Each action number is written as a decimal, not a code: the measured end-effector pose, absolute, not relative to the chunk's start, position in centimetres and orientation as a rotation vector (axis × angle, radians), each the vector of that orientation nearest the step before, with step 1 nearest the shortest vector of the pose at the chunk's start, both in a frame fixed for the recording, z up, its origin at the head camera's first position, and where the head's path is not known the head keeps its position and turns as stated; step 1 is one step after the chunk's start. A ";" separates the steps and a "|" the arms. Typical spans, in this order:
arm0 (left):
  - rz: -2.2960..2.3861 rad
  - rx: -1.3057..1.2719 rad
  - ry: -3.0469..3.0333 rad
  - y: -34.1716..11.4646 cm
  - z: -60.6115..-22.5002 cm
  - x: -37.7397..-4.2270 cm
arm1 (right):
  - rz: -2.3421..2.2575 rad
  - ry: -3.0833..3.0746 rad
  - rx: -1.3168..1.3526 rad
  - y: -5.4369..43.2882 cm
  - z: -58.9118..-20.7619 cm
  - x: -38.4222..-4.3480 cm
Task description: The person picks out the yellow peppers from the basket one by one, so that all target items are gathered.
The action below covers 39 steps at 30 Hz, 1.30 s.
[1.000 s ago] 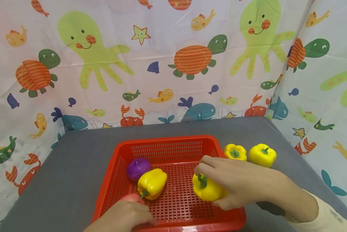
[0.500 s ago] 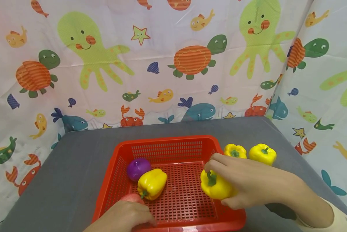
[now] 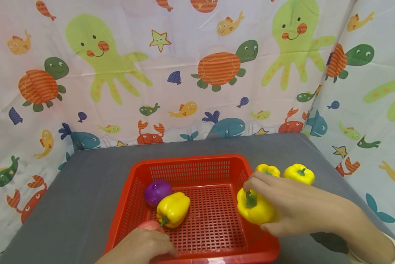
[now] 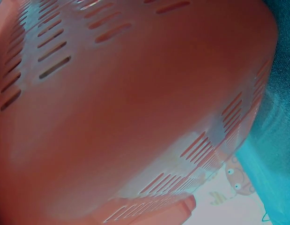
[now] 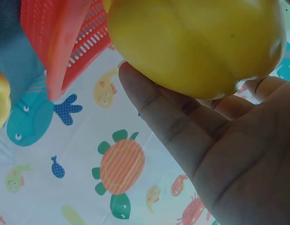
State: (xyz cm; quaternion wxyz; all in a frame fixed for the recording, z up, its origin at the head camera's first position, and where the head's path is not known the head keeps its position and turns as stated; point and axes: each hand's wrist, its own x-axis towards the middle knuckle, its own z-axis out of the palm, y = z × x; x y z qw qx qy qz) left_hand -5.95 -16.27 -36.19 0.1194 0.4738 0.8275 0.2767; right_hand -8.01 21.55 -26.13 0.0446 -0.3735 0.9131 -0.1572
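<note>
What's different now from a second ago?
The right hand moved rightward with the yellow pepper it holds, toward the right side of the basket; nothing was newly grasped or released. The left hand, basket, purple vegetable and other peppers stayed put.

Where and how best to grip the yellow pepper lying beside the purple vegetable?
Probably around mid-body, coming from above and the right: the yellow pepper lies on its side, stem at its near end, the purple vegetable crowds its left, and bare basket floor leaves room on its right.
</note>
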 end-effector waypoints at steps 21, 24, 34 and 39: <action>0.798 1.429 2.418 -16.2 -36.2 -6.0 | -0.579 2.915 -1.214 24.4 -27.2 -7.6; 0.803 1.420 2.413 -16.2 -36.2 -6.0 | -0.598 2.926 -1.239 24.8 -27.4 -7.5; 0.804 1.458 2.448 -16.3 -36.3 -5.9 | -0.649 2.952 -1.162 26.2 -27.9 -7.3; 0.796 1.446 2.444 -16.3 -36.2 -5.9 | -0.643 2.973 -1.182 26.8 -28.5 -7.3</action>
